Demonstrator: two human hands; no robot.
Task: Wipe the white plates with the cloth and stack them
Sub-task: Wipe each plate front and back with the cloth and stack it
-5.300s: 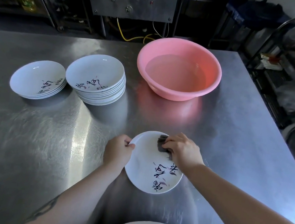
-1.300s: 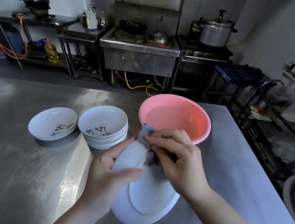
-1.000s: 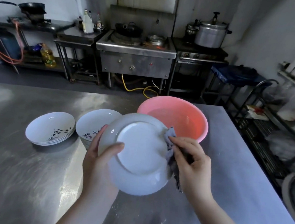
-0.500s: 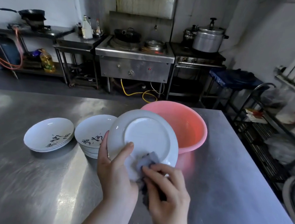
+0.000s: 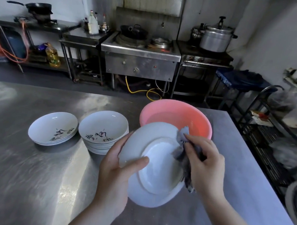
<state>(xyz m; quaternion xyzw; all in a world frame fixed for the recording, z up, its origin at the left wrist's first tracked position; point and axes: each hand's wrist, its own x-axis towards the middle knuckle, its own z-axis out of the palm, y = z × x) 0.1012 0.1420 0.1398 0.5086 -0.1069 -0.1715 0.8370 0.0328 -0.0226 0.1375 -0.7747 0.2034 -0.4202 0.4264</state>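
Observation:
My left hand (image 5: 115,175) grips a white plate (image 5: 155,171) by its left rim and holds it above the steel table, tilted, its underside facing me. My right hand (image 5: 205,164) holds a grey cloth (image 5: 183,150) and presses it against the plate's upper right edge. On the table further back stand a tall stack of white plates (image 5: 103,131) with dark lettering and, to its left, a lower stack of white plates (image 5: 54,128).
A pink basin (image 5: 177,114) with water stands just behind the held plate. The steel table (image 5: 24,172) ends on the right next to a metal rack (image 5: 274,146). Stoves and pots line the far wall.
My right hand has slid the cloth from the plate's lower edge up to its upper right edge. The plate has dropped lower and tilted further to the right in my left hand.

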